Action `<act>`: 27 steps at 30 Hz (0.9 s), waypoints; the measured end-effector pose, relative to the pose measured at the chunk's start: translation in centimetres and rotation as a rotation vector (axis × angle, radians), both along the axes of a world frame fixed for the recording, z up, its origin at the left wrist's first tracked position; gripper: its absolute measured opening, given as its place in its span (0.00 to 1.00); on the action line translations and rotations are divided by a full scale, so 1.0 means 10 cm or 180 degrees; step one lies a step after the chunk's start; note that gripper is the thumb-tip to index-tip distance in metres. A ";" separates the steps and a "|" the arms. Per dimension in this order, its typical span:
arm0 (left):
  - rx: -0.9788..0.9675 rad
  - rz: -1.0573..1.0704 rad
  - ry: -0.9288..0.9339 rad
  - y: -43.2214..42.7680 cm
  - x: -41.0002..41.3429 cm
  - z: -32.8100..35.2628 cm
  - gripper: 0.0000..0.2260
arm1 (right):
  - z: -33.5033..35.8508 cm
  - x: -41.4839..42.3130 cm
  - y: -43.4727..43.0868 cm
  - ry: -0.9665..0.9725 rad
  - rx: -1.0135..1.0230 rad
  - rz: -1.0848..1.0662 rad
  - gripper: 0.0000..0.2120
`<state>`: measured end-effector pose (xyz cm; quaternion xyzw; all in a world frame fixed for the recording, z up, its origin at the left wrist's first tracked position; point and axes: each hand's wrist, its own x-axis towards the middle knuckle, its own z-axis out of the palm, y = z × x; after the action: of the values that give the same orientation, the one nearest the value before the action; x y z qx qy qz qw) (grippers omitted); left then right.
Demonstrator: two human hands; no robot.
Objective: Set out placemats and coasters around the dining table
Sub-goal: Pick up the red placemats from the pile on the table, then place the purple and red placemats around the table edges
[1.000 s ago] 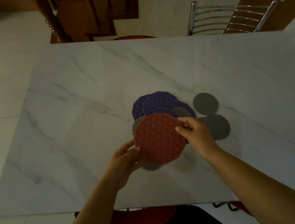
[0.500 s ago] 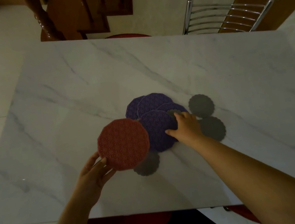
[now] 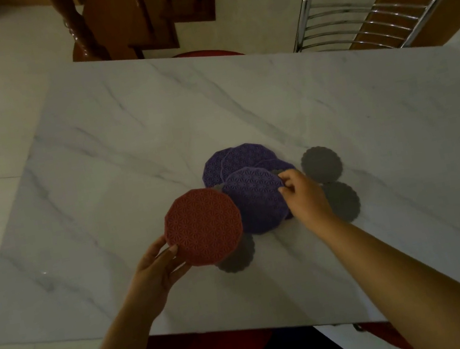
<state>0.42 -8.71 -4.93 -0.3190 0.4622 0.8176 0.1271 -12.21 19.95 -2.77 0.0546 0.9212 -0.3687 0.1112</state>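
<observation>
Left hand (image 3: 159,266): pinching the red placemat (image 3: 203,225) by its near edge, lifted off the tabletop (image 3: 96,155).
Right hand (image 3: 303,196): fingers closing on the rim of the top purple placemat (image 3: 253,202) in the central heap.
Risk: the purple mats overlap, so two may lift together; grey coasters (image 3: 321,163) tucked underneath could get dragged.
Materials: thin, floppy-looking discs with embossed star lattice; scallop-edged grey rounds; glossy marble.
</observation>
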 end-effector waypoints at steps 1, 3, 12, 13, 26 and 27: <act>0.0002 -0.0009 -0.0006 0.02 -0.02 0.00 0.13 | 0.07 0.00 0.06 0.0106 -0.0087 -0.0017 0.09; 0.0023 -0.0010 -0.0009 0.07 -0.06 0.00 0.12 | 0.20 -0.02 0.18 0.0284 -0.0337 -0.0131 0.08; 0.0088 -0.0275 0.0010 0.41 -0.24 0.07 0.12 | 0.52 0.00 0.24 -0.0245 -0.2195 -0.0438 0.10; 0.0108 -0.0309 0.0031 0.45 -0.25 0.08 0.13 | 0.48 0.04 0.22 -0.0400 -0.2243 -0.0383 0.10; 0.0565 -0.0488 0.0348 0.68 -0.24 0.17 0.13 | 0.20 0.44 0.15 -0.0881 -0.2437 -0.0619 0.14; 0.0571 -0.0487 0.0355 0.68 -0.24 0.17 0.13 | 0.19 0.47 0.14 -0.0907 -0.2526 -0.0591 0.16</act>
<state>-1.96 -1.87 -3.19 -0.2241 0.4165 0.8601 0.1913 -7.52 21.30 -0.83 0.1405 0.6747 -0.6916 0.2160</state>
